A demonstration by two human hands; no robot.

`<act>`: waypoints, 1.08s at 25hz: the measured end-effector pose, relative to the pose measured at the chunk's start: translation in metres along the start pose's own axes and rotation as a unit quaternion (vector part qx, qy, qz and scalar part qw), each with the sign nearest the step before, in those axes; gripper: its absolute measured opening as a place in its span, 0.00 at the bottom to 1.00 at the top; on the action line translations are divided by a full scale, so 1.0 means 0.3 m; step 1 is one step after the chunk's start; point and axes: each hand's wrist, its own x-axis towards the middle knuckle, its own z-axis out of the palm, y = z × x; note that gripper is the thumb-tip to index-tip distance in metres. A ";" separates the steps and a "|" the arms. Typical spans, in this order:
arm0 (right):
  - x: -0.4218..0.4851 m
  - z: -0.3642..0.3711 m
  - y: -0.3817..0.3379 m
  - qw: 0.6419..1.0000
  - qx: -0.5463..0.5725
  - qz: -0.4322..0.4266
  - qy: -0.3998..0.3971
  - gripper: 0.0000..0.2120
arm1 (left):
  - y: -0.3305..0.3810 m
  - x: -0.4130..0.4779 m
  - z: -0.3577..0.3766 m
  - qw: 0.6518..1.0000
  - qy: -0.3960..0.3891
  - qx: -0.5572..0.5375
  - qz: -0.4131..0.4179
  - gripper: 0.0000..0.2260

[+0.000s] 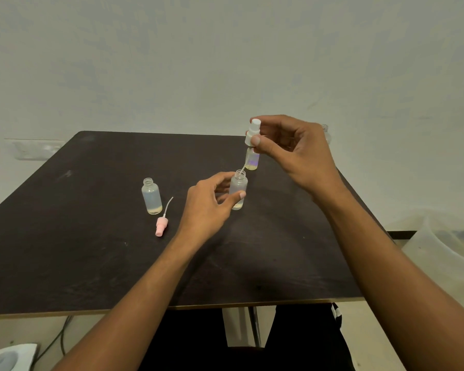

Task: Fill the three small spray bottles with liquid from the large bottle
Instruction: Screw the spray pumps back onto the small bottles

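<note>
1 small translucent plastic bottle (239, 186) is gripped by the left hand (206, 207); a white spray cap (253, 131) is pinched above it by the right hand (298, 153).

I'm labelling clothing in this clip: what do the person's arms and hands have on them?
No sleeves show: the left arm and right arm are bare to the frame's edge. The left hand and right hand wear no gloves, rings, watch or bands. The thumbnails in view look short and unpainted.
</note>
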 end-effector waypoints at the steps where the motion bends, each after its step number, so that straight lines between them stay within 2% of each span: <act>1: -0.005 0.004 0.009 1.000 -0.009 0.004 -0.008 0.16 | 0.005 -0.001 -0.002 1.000 -0.001 0.005 0.001 0.21; 7: -0.033 0.029 0.051 0.997 -0.037 0.035 -0.055 0.16 | 0.037 -0.005 -0.015 1.000 0.009 -0.001 0.019 0.20; 18: -0.041 0.030 0.060 0.997 -0.025 0.048 -0.063 0.16 | 0.051 0.000 -0.020 1.000 0.010 0.005 0.019 0.22; 27: -0.045 0.039 0.057 0.994 -0.065 0.051 -0.067 0.17 | 0.051 -0.001 -0.021 1.000 0.008 0.001 0.016 0.21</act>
